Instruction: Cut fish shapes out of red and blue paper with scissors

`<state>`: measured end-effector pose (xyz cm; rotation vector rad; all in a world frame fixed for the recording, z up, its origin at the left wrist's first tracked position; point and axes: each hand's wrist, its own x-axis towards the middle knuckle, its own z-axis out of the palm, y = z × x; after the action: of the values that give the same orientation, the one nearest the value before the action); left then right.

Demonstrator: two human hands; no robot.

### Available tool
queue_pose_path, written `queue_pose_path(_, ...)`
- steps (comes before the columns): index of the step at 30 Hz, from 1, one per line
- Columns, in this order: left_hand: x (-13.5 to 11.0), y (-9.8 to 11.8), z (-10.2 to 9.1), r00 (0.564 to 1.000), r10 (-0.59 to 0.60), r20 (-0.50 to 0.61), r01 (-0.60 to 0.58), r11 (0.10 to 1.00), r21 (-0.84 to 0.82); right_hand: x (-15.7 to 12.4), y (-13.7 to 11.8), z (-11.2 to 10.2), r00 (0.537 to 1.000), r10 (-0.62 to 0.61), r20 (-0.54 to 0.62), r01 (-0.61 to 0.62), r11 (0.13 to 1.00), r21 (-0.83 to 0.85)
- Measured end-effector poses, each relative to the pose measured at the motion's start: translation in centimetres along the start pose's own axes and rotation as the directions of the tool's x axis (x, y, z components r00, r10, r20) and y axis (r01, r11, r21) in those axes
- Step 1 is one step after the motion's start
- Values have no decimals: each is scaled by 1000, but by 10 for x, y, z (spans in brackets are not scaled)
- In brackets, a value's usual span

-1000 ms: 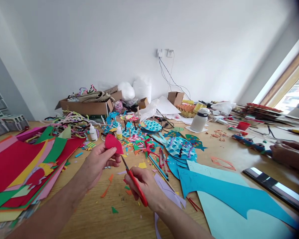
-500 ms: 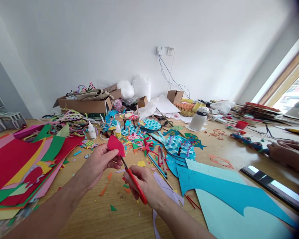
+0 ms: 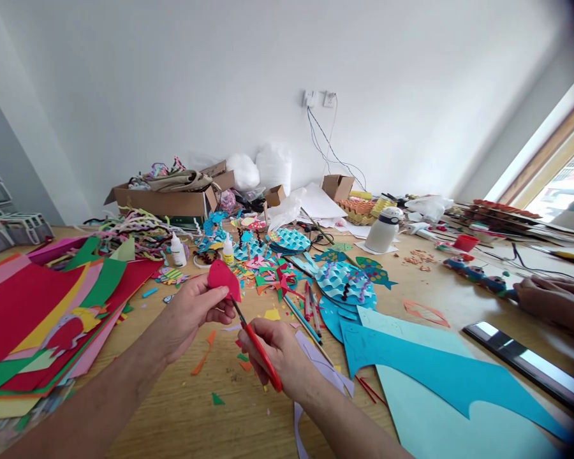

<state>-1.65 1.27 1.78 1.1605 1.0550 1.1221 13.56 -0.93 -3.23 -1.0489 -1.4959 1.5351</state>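
Observation:
Between the thumb and fingers of my left hand (image 3: 196, 312) is a small piece of red paper (image 3: 223, 278), held up above the table. My right hand (image 3: 275, 357) is closed around the handles of red-handled scissors (image 3: 263, 357). Their dark blades point up and left, with the tips at the lower edge of the red paper. Whether the blades have paper between them I cannot tell. Below my hands lie orange paper scraps (image 3: 204, 354) and a green scrap (image 3: 217, 399). Purple paper strips (image 3: 320, 360) are beside my right wrist.
Coloured paper sheets (image 3: 33, 306) are stacked at left. Glue bottles (image 3: 177, 250), paper fish pieces and blue wavy discs (image 3: 347, 280) fill the middle. Blue paper (image 3: 411, 363) lies at right near a phone-like black slab (image 3: 526, 363). Another person's hands (image 3: 555, 296) rest at far right.
Almost nothing differs. The whole view has shifted very slightly; both hands keep the red paper and scissors in nearly the same place.

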Motion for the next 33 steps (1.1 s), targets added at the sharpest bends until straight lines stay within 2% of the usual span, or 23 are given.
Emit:
queue_pose_path(12, 2, -2, -1, 1000, -3, -9, 3, 1000, 4, -1, -3, 1, 1000, 17, -15, -18, 997, -74)
queue_pose_path(23, 4, -2, -9, 998, 53, 45, -56, 996, 75, 1, -1, 1, 999, 4, -41, -9, 994, -113)
queue_pose_path(33, 4, -3, -10, 997, 27, 66, -34, 993, 115, 0, -4, 0, 999, -7, -34, 3, 993, -122)
